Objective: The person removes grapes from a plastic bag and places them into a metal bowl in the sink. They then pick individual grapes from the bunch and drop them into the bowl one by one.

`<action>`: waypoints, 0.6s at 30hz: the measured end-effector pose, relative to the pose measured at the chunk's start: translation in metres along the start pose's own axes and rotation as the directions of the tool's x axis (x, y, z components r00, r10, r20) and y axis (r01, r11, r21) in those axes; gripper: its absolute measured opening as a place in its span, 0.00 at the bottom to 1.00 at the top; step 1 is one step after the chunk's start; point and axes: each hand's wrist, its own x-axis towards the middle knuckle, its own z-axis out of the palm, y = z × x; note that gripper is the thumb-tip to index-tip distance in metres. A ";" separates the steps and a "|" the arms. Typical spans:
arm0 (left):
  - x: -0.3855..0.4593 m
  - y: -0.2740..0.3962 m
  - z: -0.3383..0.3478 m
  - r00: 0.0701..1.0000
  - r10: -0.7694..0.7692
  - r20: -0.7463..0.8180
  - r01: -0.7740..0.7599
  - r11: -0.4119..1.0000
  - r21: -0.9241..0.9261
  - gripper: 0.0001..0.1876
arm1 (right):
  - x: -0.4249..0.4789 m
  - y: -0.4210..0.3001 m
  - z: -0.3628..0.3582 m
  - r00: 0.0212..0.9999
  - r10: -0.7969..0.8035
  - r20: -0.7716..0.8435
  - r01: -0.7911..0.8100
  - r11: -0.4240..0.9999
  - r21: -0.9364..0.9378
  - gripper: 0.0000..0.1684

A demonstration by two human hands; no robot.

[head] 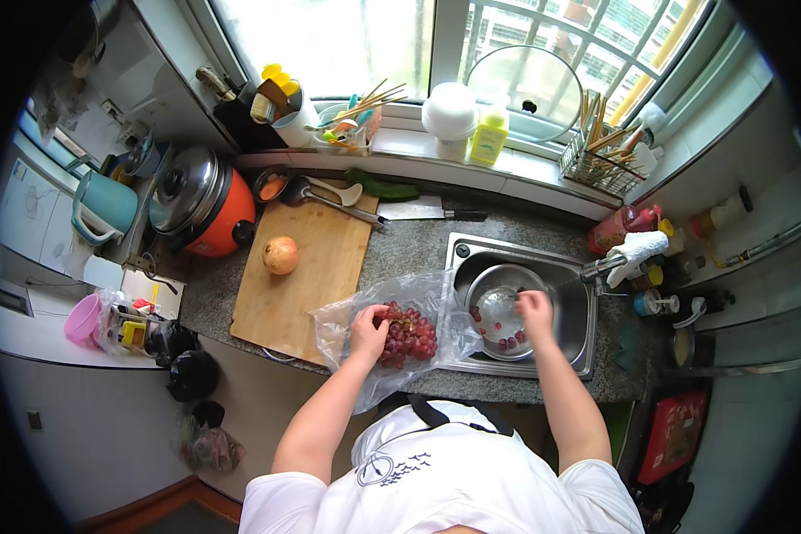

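Note:
A bunch of red grapes point(410, 337) lies on a clear plastic bag point(367, 300), which is spread over the worktop between the cutting board and the sink. My left hand point(369, 332) touches the bunch at its left side, fingers bent; whether it grips a grape is hard to see. Over the steel bowl point(500, 300) in the sink point(571, 327) is my right hand point(534, 312), its fingers drawn together; a small dark thing shows at the fingertips, too small to name. Several loose grapes point(510, 340) lie low in the bowl.
A wooden cutting board point(320, 267) holds a pomegranate point(280, 255), with a ladle point(297, 191) across its far edge. Behind it lie a green vegetable point(387, 188) and a cleaver point(414, 208). An orange rice cooker point(217, 213) stands left, the faucet point(597, 268) right of the bowl.

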 end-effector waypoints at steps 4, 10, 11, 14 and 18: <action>0.006 0.002 -0.001 0.998 0.015 0.054 -0.015 1.000 0.009 0.13 | -0.052 -0.075 0.128 0.870 -0.045 0.490 0.255 0.893 -0.371 0.17; 0.014 0.000 -0.003 0.985 -0.064 0.158 0.099 0.969 -0.228 0.13 | -0.053 -0.084 0.204 0.769 -0.061 0.636 0.525 0.628 -0.575 0.22; 0.014 -0.002 -0.003 0.983 -0.073 0.169 0.118 0.955 -0.272 0.13 | -0.049 -0.076 0.208 0.752 -0.049 0.657 0.541 0.615 -0.573 0.21; 0.020 0.000 -0.009 0.979 -0.029 0.203 0.058 0.989 -0.139 0.12 | -0.042 -0.072 0.208 0.766 -0.003 0.643 0.479 0.669 -0.568 0.18; 0.024 -0.002 0.000 0.967 -0.067 0.244 0.050 0.996 0.074 0.11 | -0.038 -0.072 0.211 0.811 0.079 0.579 0.350 0.728 -0.589 0.18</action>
